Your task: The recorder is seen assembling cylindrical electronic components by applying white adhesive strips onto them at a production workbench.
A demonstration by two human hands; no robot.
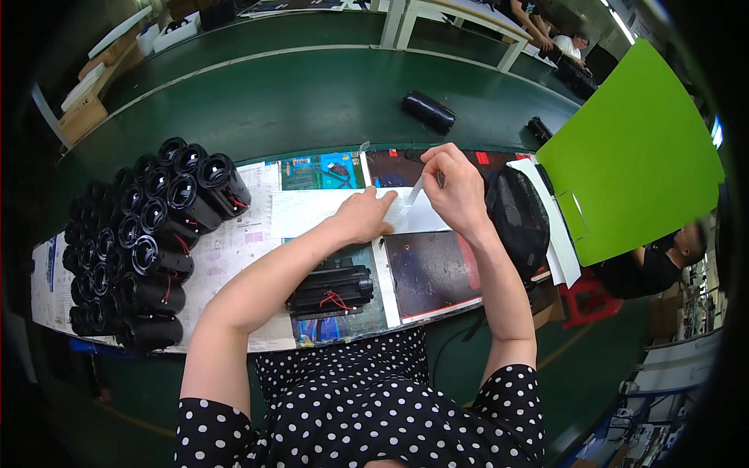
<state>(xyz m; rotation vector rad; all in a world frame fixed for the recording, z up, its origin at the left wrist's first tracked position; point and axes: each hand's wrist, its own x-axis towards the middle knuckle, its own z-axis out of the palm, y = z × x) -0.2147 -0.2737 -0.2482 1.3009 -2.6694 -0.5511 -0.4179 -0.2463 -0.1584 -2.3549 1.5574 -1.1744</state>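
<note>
A long white sheet [300, 214] lies across the middle of the work surface. My left hand [365, 214] rests on it with the fingers spread, pressing it down. Over the sheet's right part, my right hand [454, 191] is raised with thumb and fingers pinched together. From that pinch a narrow white strip [414, 193] slants down to the sheet; it looks like a label or tape, but its kind is not clear. Below my left forearm lies a black cylindrical part [331, 291] with red wires, touched by neither hand.
Many upright black cylinders [156, 222] with red wires crowd the left side. At right are a black mesh bag [521, 214], a green clipboard [632, 156] and a red stool [591, 303]. A black cylinder [428, 111] lies beyond the boards. Other people work farther off.
</note>
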